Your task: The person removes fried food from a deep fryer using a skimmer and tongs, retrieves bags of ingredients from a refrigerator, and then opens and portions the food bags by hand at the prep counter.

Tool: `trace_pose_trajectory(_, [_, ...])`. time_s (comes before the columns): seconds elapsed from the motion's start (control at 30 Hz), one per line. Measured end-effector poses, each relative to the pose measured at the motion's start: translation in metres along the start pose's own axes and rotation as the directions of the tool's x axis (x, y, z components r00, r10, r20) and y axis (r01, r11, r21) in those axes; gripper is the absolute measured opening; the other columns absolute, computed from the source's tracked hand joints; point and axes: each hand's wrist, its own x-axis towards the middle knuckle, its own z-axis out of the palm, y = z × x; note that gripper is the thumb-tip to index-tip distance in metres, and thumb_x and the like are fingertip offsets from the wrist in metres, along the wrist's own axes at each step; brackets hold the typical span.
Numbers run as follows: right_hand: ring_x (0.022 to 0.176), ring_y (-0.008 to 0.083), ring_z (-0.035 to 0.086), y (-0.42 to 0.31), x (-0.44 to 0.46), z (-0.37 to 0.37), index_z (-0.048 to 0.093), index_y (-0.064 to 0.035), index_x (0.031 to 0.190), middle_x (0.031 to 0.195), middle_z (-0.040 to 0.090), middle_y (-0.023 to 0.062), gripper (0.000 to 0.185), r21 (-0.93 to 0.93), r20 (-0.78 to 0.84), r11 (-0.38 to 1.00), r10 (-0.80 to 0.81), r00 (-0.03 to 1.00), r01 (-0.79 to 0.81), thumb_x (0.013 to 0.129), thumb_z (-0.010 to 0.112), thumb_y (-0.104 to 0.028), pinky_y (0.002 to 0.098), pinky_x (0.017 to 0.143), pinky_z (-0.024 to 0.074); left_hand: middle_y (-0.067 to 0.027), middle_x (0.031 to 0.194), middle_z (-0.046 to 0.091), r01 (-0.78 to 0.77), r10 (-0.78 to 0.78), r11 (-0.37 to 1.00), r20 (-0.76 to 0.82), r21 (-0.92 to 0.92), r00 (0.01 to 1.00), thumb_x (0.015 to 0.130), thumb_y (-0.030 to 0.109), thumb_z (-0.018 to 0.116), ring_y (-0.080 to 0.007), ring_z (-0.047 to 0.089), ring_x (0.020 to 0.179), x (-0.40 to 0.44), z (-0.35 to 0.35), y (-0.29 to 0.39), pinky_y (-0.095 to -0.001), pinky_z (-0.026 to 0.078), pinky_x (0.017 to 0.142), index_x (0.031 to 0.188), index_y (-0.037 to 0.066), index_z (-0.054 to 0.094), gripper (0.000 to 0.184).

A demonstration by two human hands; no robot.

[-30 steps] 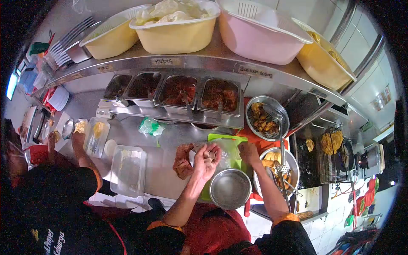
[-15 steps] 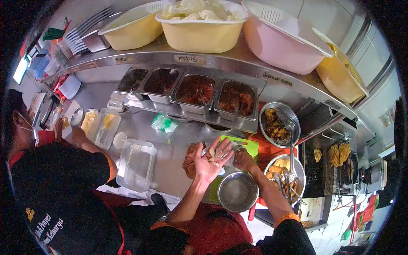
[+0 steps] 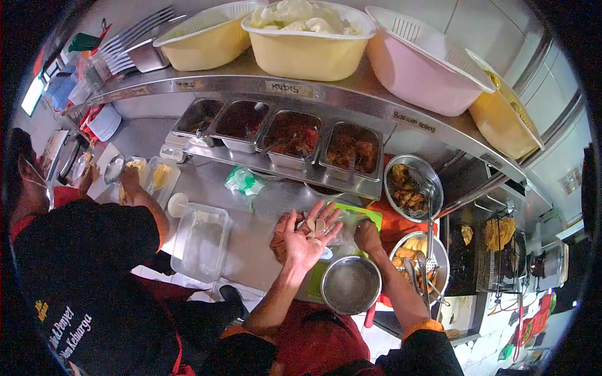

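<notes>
Worktop: steel counter [image 3: 269, 203]. Steel shelf [image 3: 351, 100] runs above its back edge; tiled wall [image 3: 489, 37] at upper R. Fryer [image 3: 461, 260] adjoins counter's R end. 2nd person [image 3: 94, 263] works at counter's L end.

Containers, shelf: cream basin [image 3: 310, 59] w/ pale leaves [image 3: 301, 15], label "Kubis" below; pink basin [image 3: 420, 72] to its R, contents n/v; yellow basin [image 3: 498, 119] at shelf's R end.

Containers, counter: 4 steel pans [image 3: 285, 163] along back edge, w/ red to dark sauce [image 3: 295, 131]. Back colander [image 3: 419, 164], R end: browned fried pcs. Front colander [image 3: 447, 269], R end nr front edge: golden pcs plus utensils. Steel bowl [image 3: 367, 297] overhangs front edge of green board [image 3: 364, 213]; contents unclear. Clear tub [image 3: 197, 247]: nr counter's front edge, L of bowl.

Hands: L hand [image 3: 310, 243] above counter nr board's L edge, palm up, fingers spread; pale pcs [image 3: 316, 227] lie on palm and finger bases. R hand [image 3: 368, 237] above board's R edge, beside clear plastic [image 3: 342, 235]; fingers folded into fist, can't tell if gripping anything.
</notes>
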Motion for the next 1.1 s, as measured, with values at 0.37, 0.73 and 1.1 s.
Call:
trace_pose_trajectory(0.37, [0.091, 0.0219, 0.060, -0.020, -0.038, -0.090, 0.046, 0.0041, 0.116, 0.102, 0.059, 0.0163, 0.036, 0.843, 0.467, -0.380, 0.166, 0.869, -0.380, 0.096, 0.035, -0.024, 0.0297, 0.085, 0.0501, -0.0217, 0.135, 0.035, 0.009, -0.009, 1.000, -0.010, 0.018, 1.000, 0.090, 0.050, 0.032, -0.0353, 0.031, 0.128, 0.006, -0.002, -0.012, -0.0513, 0.026, 0.104, 0.129, 0.000, 0.038, 0.063])
trace_pose_trajectory(0.73, [0.081, 0.0162, 0.055, -0.058, -0.079, -0.119, 0.048, -0.0020, 0.103, 0.090, 0.054, 0.0081, 0.021, 0.740, 0.340, -0.667, 0.265, 0.902, -0.083, 0.093, 0.046, -0.021, 0.0253, 0.072, 0.0480, -0.0202, 0.134, 0.039, -0.007, 0.013, 0.989, -0.039, 0.150, 0.999, 0.094, 0.042, 0.032, -0.0301, 0.036, 0.126, 0.018, 0.014, -0.062, -0.0397, 0.031, 0.104, 0.126, -0.003, 0.042, 0.056])
trace_pose_trajectory(1.1, [0.093, 0.0187, 0.056, 0.002, -0.166, -0.174, 0.054, -0.0089, 0.100, 0.094, 0.060, 0.0054, 0.026, 0.534, 0.335, -0.780, 0.549, 0.766, 0.326, 0.094, 0.039, -0.028, 0.0315, 0.082, 0.0457, -0.0194, 0.138, 0.032, -0.598, -0.358, -0.079, 0.537, 0.798, 0.764, 0.091, 0.035, 0.039, -0.0354, 0.023, 0.132, 0.001, 0.030, -0.240, -0.0491, 0.008, 0.107, 0.133, -0.001, 0.031, 0.056])
